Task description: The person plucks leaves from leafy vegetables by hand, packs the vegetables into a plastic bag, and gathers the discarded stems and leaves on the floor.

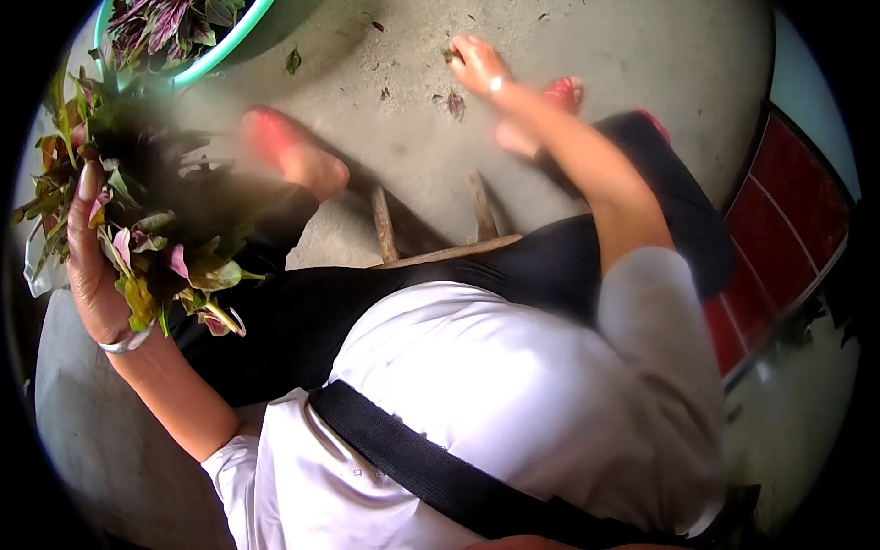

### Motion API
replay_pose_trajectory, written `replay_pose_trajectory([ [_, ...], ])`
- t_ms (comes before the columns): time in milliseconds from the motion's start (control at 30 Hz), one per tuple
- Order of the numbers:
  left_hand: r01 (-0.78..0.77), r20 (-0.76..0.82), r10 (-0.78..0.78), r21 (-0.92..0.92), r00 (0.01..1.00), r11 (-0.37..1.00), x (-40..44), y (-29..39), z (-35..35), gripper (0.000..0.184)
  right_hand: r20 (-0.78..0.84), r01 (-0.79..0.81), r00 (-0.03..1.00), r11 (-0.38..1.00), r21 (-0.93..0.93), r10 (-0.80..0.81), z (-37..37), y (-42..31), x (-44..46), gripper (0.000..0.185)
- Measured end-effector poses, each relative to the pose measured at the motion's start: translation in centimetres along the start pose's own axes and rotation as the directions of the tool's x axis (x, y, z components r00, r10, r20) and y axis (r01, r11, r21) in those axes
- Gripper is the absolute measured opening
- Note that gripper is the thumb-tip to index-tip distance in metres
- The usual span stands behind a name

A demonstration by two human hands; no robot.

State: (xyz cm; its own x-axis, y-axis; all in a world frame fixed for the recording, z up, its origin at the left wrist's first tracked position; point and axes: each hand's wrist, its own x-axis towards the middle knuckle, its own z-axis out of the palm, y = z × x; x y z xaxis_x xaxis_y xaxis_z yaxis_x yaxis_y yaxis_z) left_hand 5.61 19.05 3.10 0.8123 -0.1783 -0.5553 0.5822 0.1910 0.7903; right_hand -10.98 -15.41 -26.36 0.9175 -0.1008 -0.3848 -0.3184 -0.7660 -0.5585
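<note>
A large bunch of green and purple leafy stems (137, 229) lies in my left hand (90, 257), whose fingers curve around its outer side. Part of the bunch is blurred. Over the concrete floor, near the top, my right hand (477, 64) is closed, with a small bit of green leaf (449, 56) at its fingertips. A loose purple leaf (456, 105) lies on the floor below that hand, and a green leaf (292, 60) lies farther left.
At the upper left stands a turquoise-rimmed basin (225, 57) with purple leaves inside. A wooden stool (449, 251) is by my legs, between red shoes (275, 137). Dark red tiles (793, 202) are at the right.
</note>
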Motion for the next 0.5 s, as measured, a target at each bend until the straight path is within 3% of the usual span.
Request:
replay_pose_trajectory([
  [100, 0.034, -0.168, -0.015, 0.111, 0.986, 0.993, 0.1, 0.1, 2.4, 0.045, 0.027, -0.001, 1.000, 0.999, -0.051, 0.002, 1.9, 0.9, -3.7, 0.017],
  [200, 0.003, -0.143, 0.019, 0.151, 0.990, 0.988, 0.0, 0.1, 2.9, 0.045, 0.098, -0.098, 0.989, 0.985, -0.143, 0.113, 2.8, 0.0, -5.8, 0.021],
  [233, -0.018, -0.241, 0.061, 0.173, 0.969, 0.985, -0.3, -0.1, 4.6, 0.045, 0.089, -0.127, 0.986, 0.980, -0.153, 0.142, 3.1, -0.6, -6.3, 0.022],
  [333, 0.059, -0.121, -0.049, 0.084, 0.991, 0.995, 0.1, 0.4, 3.2, 0.045, 0.053, -0.218, 0.971, 0.958, -0.183, 0.231, 4.0, -1.5, -6.5, 0.025],
  [367, 0.045, -0.241, 0.011, 0.224, 0.970, 0.974, -0.5, 0.3, 4.9, 0.047, 0.031, -0.245, 0.966, 0.952, -0.185, 0.255, 4.6, -1.7, -6.4, 0.025],
  [500, 0.051, -0.285, 0.005, 0.188, 0.959, 0.981, -0.1, 0.1, 4.5, 0.045, 0.010, -0.296, 0.954, 0.945, -0.140, 0.300, 4.9, -2.2, -6.3, 0.022],
])
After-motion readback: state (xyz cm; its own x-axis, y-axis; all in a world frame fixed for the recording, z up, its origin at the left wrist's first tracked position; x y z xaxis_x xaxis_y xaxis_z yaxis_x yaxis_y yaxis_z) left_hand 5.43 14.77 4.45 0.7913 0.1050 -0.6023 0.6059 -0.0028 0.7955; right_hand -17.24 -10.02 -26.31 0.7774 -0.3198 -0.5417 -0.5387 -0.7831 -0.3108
